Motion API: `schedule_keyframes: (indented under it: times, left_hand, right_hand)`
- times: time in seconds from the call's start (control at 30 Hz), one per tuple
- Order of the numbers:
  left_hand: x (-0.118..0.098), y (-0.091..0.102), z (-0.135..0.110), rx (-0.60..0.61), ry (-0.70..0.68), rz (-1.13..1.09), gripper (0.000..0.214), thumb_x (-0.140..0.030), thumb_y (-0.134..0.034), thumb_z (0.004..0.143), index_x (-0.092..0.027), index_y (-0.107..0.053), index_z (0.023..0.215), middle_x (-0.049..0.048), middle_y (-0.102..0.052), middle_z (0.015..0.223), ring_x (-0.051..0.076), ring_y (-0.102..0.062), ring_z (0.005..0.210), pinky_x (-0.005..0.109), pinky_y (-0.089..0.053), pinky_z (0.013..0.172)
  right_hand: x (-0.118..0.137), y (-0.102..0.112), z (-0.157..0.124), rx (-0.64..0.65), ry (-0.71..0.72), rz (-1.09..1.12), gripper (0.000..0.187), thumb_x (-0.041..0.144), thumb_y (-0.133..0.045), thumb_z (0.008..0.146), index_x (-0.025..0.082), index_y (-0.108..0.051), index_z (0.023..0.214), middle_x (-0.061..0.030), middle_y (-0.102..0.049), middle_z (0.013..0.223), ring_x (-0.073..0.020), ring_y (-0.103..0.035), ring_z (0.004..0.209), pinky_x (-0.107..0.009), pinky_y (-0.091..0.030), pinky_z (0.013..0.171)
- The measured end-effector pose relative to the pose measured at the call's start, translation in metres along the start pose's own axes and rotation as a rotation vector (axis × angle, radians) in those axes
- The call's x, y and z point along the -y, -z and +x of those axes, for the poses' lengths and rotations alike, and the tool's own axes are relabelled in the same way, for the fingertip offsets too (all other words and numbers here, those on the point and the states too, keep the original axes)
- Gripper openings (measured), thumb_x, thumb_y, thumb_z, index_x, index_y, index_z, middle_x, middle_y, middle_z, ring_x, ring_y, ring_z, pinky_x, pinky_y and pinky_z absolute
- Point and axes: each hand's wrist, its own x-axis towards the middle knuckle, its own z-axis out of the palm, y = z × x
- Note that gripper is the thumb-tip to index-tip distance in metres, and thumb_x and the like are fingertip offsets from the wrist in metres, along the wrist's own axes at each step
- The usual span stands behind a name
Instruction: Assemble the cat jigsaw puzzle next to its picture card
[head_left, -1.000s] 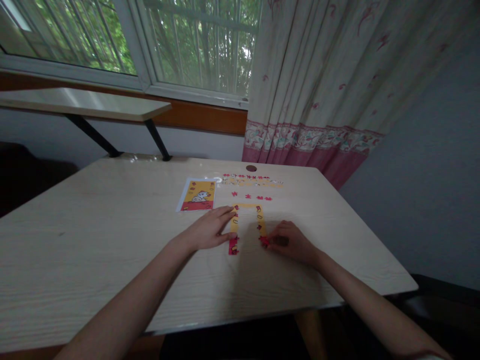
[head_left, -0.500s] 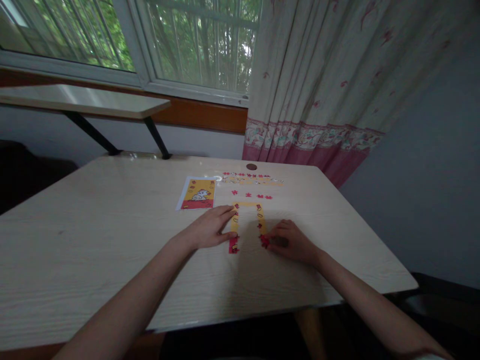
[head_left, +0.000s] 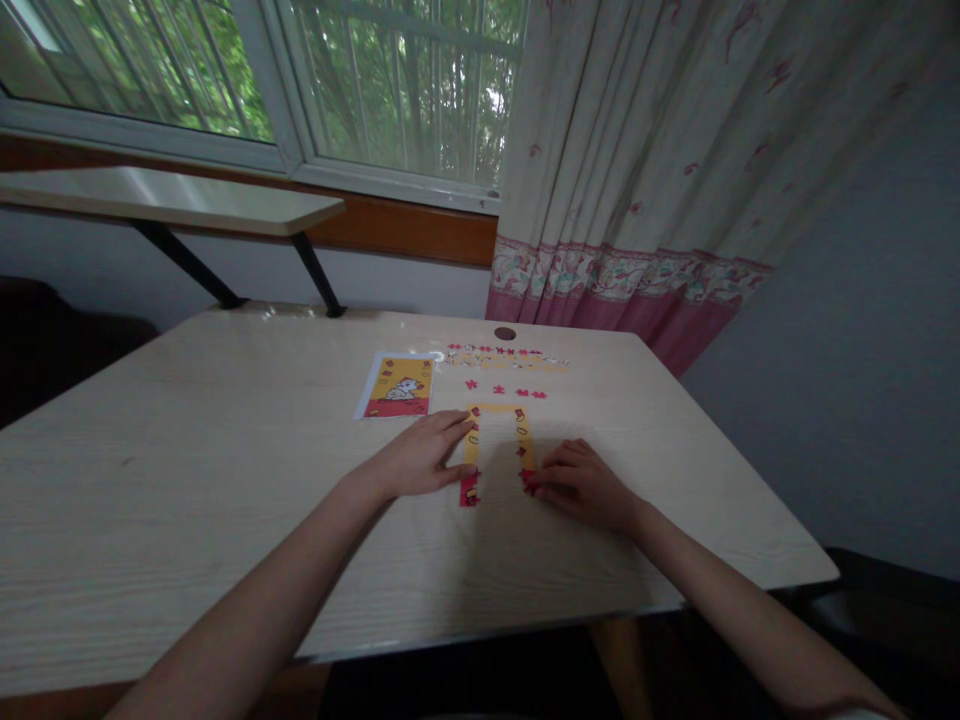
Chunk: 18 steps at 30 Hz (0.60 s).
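A partly joined jigsaw border lies on the table, yellow along its top and sides with red at the lower ends. Resting on its left strip, my left hand is open, with thumb and fingertips on the pieces. My right hand pinches a red puzzle piece at the lower end of the right strip. Several loose red pieces lie just above the border. Left of them is a reference picture of a white animal on yellow and red.
Rows of loose puzzle pieces lie near the far edge, by a round hole in the table. A raised shelf stands at the back left. Behind are a window and a patterned curtain.
My right hand's fingers have drawn closer together around the red piece at the right strip's end. My left hand stays in place; the view has shifted very slightly.
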Motion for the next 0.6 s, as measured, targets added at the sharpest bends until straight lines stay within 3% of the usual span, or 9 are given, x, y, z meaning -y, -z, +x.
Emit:
schedule_keyframes:
  times: [0.2, 0.37, 0.6]
  left_hand:
    - [0.0005, -0.0012, 0.0001, -0.011, -0.005, -0.012, 0.058, -0.047, -0.058, 0.081, -0.011, -0.049, 0.125, 0.0196, -0.049, 0.132, 0.031, -0.049, 0.120, 0.043, -0.041, 0.099]
    - [0.0015, -0.0016, -0.0002, 0.000, -0.011, 0.002, 0.059, -0.048, -0.057, 0.082, -0.011, -0.047, 0.127, 0.0197, -0.048, 0.132, 0.030, -0.048, 0.120, 0.042, -0.040, 0.100]
    - [0.0000, 0.0000, 0.0002, 0.018, -0.002, 0.007, 0.060, -0.048, -0.058, 0.081, -0.012, -0.046, 0.128, 0.0190, -0.048, 0.133, 0.030, -0.048, 0.120, 0.042, -0.040, 0.100]
  right_hand:
    - [0.0003, -0.0004, 0.0018, -0.002, -0.071, 0.035, 0.019, 0.035, -0.056, 0.087, 0.025, -0.066, 0.100, -0.0044, -0.065, 0.106, -0.0185, -0.057, 0.096, -0.036, -0.039, 0.087]
    - [-0.0005, -0.0031, 0.0033, 0.019, -0.163, 0.027, 0.038, 0.042, -0.061, 0.083, 0.023, -0.059, 0.116, -0.0062, -0.062, 0.120, -0.0225, -0.055, 0.106, -0.041, -0.038, 0.093]
    - [0.0004, -0.0023, 0.0059, 0.040, -0.191, 0.043, 0.037, 0.043, -0.062, 0.082, 0.025, -0.061, 0.114, -0.0043, -0.063, 0.121, -0.0218, -0.055, 0.107, -0.041, -0.038, 0.094]
